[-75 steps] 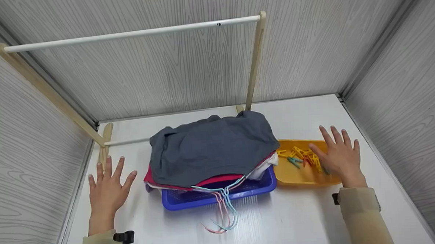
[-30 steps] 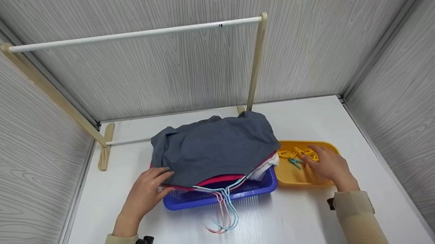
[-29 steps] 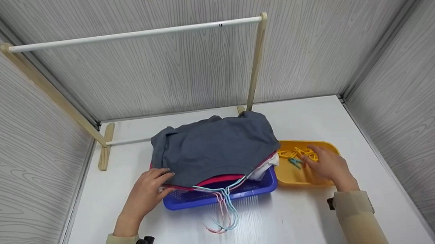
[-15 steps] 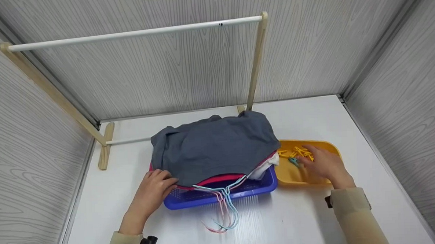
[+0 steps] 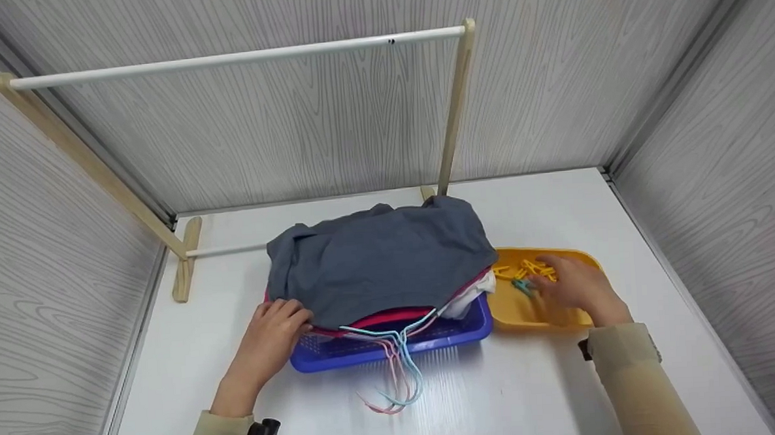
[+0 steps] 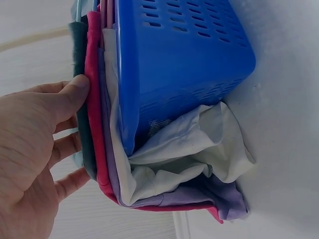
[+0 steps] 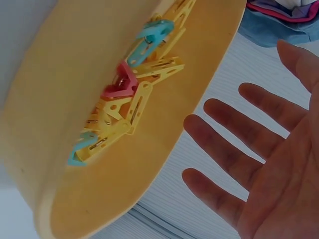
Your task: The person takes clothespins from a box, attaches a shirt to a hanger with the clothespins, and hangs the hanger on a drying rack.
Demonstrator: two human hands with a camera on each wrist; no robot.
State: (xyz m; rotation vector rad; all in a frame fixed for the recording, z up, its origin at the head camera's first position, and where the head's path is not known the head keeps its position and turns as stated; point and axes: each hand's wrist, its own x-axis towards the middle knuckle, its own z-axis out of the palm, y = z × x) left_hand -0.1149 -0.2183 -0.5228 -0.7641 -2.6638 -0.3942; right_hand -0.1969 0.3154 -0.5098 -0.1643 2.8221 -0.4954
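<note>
Hooks [image 5: 407, 358], pink and light blue, are pointing toward six o'clock in the head view, sticking out past the neckline of a grey shirt [image 5: 383, 263] that is lying uppermost on a stack over a blue basket [image 5: 328, 362]. Around eight o'clock on the shirt, the left hand [image 5: 272, 337] is gripping its edge, the thumb staying hidden from this camera; between three and four o'clock, the right hand [image 5: 577, 287] is hovering over a yellow tray [image 5: 522, 316], while a rack [image 5: 243, 57] is standing toward eleven o'clock. The left wrist view is revealing that thumb: it is lying against the shirt's edge beside a crimson garment [image 6: 95, 124], the fingers touching the grey cloth's upper face, and a purple garment [image 6: 229, 201] and a white garment [image 6: 194, 134] are drooping toward five o'clock. The right wrist view is showing the right hand at four o'clock, palm bare and fingers spreading wide, apart from the clothespins [image 7: 139, 104]; among the yellow and teal ones a red peg [image 7: 128, 79] is lying, which the head view is not showing.
</note>
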